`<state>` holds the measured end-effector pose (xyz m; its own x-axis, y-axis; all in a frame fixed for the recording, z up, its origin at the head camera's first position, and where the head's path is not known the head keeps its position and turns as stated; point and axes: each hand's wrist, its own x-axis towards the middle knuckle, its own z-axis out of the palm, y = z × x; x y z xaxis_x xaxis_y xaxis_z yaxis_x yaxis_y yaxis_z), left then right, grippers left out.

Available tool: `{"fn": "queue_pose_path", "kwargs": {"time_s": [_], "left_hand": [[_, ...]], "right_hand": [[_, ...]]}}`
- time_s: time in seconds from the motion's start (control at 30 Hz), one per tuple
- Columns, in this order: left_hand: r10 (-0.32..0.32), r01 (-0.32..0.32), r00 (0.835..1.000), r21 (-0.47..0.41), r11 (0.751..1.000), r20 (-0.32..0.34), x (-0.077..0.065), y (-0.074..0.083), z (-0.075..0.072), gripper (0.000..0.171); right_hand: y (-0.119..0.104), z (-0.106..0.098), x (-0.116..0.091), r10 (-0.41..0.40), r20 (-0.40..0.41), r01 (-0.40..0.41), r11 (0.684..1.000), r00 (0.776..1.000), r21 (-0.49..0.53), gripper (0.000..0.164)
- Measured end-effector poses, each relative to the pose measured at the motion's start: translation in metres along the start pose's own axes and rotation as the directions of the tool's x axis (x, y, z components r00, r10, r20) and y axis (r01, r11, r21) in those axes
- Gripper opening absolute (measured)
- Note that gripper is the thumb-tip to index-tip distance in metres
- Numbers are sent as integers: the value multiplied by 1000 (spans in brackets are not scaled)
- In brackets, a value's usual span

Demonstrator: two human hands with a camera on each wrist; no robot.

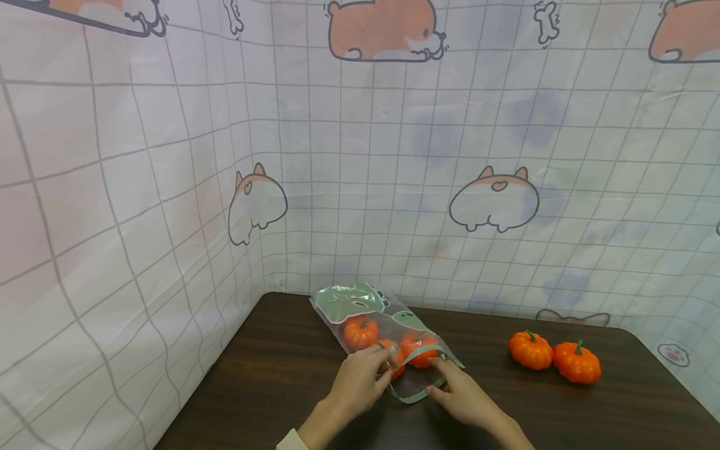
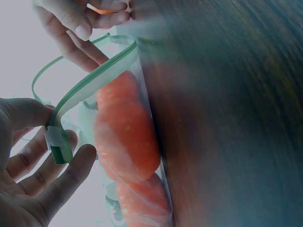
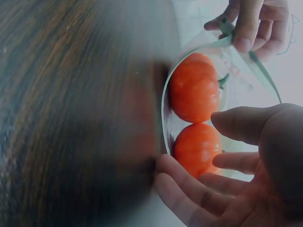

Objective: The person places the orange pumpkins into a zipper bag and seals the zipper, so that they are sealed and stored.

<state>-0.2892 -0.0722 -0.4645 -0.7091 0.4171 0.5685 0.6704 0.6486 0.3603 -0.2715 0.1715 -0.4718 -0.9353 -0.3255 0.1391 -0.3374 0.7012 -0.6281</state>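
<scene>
A clear zip bag [image 1: 413,397] with green cartoon print lies on the table, its green-edged mouth held apart toward me. Several small orange toy pumpkins [image 1: 361,332] sit inside it; two pumpkins [image 3: 194,87] show through the opening in the right wrist view. My left hand [image 1: 360,378] pinches the green zip edge [image 2: 90,78] at the mouth's left corner between thumb and fingers. At the mouth's right side is my right hand [image 1: 464,397], thumb and fingers spread apart. Its fingertips [image 3: 165,163] touch the bag's rim, and no pumpkin is in its grasp.
Two more orange pumpkins, a left one [image 1: 530,350] and a right one [image 1: 577,362], stand side by side on the dark wooden table [image 1: 242,375], right of the bag. A white checked cloth [image 1: 382,187] with cartoon dogs hangs behind and along the left.
</scene>
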Motion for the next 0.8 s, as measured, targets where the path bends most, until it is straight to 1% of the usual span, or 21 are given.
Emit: {"fn": "queue_pose_path", "kwargs": {"time_s": [0.23,0.3,0.4,0.5,0.67,0.73,0.8], "left_hand": [[6,-6,1000,7,1000,10,0,-1,0,11],[9,-9,1000,12,1000,10,0,-1,-1,10],[8,-8,1000,22,1000,5,0,-2,-1,11],[2,-2,1000,26,1000,3,1,-2,-2,14],[-6,6,1000,32,999,-4,1,-2,-3,17],[-6,6,1000,34,999,-10,0,-2,-3,16],[-9,9,1000,40,999,-12,1,-3,-3,15]], "right_hand": [[6,-4,1,-8,65,3,997,998,73,60],[7,-7,1,-19,76,11,995,997,96,58],[8,-13,1,-31,85,20,992,996,127,51],[9,-20,2,-37,83,25,989,996,148,42],[12,-32,2,-47,66,35,985,997,171,35],[13,-36,1,-44,49,35,985,998,170,33],[15,-41,1,-23,26,18,985,999,170,31]]}}
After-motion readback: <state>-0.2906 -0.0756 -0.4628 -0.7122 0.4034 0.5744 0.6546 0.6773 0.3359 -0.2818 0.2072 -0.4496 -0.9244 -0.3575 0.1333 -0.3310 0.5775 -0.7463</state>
